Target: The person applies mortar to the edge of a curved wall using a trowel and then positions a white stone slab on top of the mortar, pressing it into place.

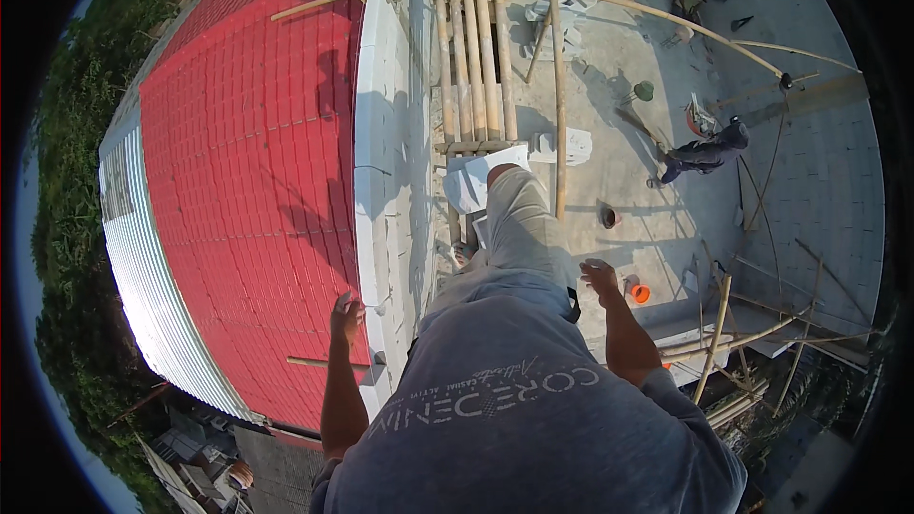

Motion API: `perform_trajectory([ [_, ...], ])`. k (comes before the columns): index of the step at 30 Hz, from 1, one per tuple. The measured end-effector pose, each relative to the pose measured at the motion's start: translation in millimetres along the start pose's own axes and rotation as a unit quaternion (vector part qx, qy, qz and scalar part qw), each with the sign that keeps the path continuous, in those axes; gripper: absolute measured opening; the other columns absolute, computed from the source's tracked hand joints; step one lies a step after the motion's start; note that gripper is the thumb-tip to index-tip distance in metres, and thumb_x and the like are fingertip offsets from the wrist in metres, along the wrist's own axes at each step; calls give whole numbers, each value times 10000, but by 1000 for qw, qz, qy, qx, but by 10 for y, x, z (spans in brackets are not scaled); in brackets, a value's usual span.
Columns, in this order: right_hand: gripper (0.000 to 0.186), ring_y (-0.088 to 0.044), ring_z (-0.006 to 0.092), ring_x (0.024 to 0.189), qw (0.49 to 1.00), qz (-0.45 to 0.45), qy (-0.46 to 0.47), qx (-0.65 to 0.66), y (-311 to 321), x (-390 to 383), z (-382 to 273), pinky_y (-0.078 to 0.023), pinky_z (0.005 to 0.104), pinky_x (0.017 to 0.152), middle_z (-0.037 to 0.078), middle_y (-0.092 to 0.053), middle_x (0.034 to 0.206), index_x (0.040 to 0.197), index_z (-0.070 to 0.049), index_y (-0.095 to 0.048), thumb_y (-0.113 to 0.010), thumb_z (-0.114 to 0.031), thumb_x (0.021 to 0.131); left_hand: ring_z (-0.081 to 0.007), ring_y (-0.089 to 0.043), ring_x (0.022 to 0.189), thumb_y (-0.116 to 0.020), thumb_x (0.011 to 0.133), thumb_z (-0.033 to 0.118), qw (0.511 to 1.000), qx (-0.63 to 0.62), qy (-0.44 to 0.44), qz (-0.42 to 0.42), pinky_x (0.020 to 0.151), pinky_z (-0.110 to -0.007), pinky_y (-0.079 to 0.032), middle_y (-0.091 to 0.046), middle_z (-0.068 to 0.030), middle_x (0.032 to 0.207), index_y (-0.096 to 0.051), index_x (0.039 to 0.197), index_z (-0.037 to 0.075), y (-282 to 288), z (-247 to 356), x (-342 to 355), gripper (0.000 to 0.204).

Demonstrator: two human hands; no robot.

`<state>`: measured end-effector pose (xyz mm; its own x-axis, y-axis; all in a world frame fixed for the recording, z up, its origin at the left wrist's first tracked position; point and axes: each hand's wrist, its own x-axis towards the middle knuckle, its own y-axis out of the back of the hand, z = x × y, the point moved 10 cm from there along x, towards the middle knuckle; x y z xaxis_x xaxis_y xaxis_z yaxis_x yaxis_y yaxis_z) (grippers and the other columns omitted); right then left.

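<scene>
My left hand (347, 318) hangs in the air beside the top of a white block wall (373, 181), its fingers loosely bent and no object visible in it. Over on the right, my right hand (600, 282) is held out from my hip with its fingers apart and holds nothing. Between them one knee is lifted, and a white block (470, 181) lies just beyond it at the near end of a bamboo pole walkway (476, 57). My other foot (464, 254) shows partly beside the wall.
A red tiled roof (248, 171) slopes away at left. Bamboo poles (559, 114) cross upright and sideways. Far below on the concrete floor, a person in dark clothes (705, 150) bends over near an orange bucket (641, 294) and a dark bucket (609, 217). Another person (690, 2) is farther back.
</scene>
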<state>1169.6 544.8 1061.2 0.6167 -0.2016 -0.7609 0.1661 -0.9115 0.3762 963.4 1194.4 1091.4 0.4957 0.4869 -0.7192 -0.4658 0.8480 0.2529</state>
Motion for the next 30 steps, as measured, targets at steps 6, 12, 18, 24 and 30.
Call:
perform_trajectory([
  [6, 396, -649, 193, 774, 997, -46, -54, -28, -156, 70, 250, -492, 332, 655, 104, -692, 950, 1138, -26, -627, -676, -277, 836, -112, -564, 757, -645, 902, 196, 999, -28, -37, -3, 609, -216, -412, -588, -36, 976, -453, 1321, 78, 24, 645, 248, 475],
  [12, 406, -647, 182, 732, 998, -60, -27, -3, -316, 380, -340, -487, 312, 603, 102, -693, 921, 1129, -13, -626, -713, -265, 823, -278, -605, 1034, -641, 893, 323, 999, -33, -44, -4, 890, -418, -457, -591, -90, 1138, -428, 1367, 88, -47, 713, 560, 571],
  [18, 332, -607, 137, 705, 990, -97, -75, -62, -379, 1097, -1025, -432, 271, 568, 32, -642, 837, 1088, -75, -635, -687, -285, 837, -172, -587, 867, -632, 891, 195, 988, -143, -58, 0, 715, -292, -446, -588, -47, 1053, -450, 1329, 57, -419, 1233, 1035, 494],
  [24, 417, -635, 158, 704, 997, -61, -8, -55, -451, 2264, -2359, -483, 296, 573, 78, -687, 887, 1154, -34, -639, -715, -257, 810, -269, -634, 983, -608, 901, 254, 990, -89, 74, 75, 831, -389, -486, -611, -117, 1138, -449, 1335, 38, -747, 1190, 1197, 510],
  [30, 431, -641, 187, 815, 990, -58, 119, -38, -642, 2459, -4635, -495, 321, 750, 116, -695, 939, 1173, -12, -619, -695, -258, 828, -286, -644, 981, -634, 902, 299, 979, 83, 178, -58, 811, -413, -505, -584, -163, 1237, -406, 1384, 43, -1128, 1396, 1522, 592],
])
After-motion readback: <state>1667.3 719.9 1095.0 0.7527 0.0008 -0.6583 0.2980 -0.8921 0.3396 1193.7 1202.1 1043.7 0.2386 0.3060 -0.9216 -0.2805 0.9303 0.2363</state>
